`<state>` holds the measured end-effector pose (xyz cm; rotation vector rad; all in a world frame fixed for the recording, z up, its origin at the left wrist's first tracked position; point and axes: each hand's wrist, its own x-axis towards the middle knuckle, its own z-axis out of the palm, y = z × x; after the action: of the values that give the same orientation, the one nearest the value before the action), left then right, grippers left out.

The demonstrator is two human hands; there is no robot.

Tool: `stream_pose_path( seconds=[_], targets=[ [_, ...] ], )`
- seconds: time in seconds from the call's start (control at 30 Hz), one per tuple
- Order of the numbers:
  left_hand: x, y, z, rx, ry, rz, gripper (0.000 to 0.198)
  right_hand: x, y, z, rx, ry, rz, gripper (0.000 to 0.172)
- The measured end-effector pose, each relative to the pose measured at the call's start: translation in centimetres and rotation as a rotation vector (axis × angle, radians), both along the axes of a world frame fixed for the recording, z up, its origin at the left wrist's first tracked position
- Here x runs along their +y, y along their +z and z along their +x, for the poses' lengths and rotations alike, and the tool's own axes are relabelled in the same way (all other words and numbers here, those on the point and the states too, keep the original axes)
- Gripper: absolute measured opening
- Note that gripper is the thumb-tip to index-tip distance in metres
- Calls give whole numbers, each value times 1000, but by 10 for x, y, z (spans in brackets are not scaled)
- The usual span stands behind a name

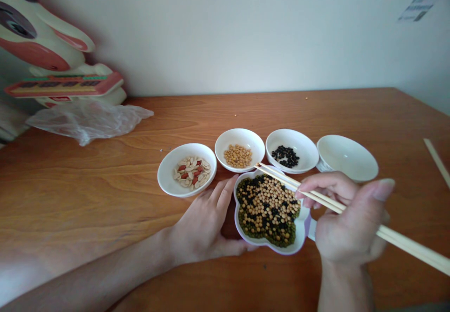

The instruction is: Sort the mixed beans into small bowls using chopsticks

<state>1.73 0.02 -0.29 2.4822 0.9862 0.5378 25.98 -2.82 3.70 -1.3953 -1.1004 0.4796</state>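
Observation:
My right hand (351,213) is closed around a pair of wooden chopsticks (325,200). Their tips reach the near rim of the bowl of yellow soybeans (238,156); a small bean-coloured speck shows at the tips, too small to be sure of. My left hand (207,223) grips the left side of a white and lilac flower-shaped bowl (300,237), fingers along its wall and thumb at the near edge. Green beans, black beans and soybeans lie mixed in that bowl. Its short handle (311,229) points right, partly behind my right hand.
A bowl of peanuts (165,181) stands at left. Right of the soybeans are a bowl of black beans (305,150) and a white bowl (348,157). A plastic bag (91,120) and a cow-shaped toy (66,63) sit back left; a pale stick (437,161) lies far right.

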Motion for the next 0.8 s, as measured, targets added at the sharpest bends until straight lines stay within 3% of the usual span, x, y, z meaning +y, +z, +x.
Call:
stream_pose_path(
  seconds=[0.63, 0.73, 0.8],
  targets=[
    [-1, -1, 1, -1, 11, -12, 123, 1, 3, 7, 17, 89, -5, 90],
    [0, -1, 1, 5, 16, -12, 122, 0, 5, 12, 29, 145, -27, 92],
    [0, -2, 1, 1, 17, -9, 122, -1, 7, 14, 18, 258, -59, 94]
  ],
)
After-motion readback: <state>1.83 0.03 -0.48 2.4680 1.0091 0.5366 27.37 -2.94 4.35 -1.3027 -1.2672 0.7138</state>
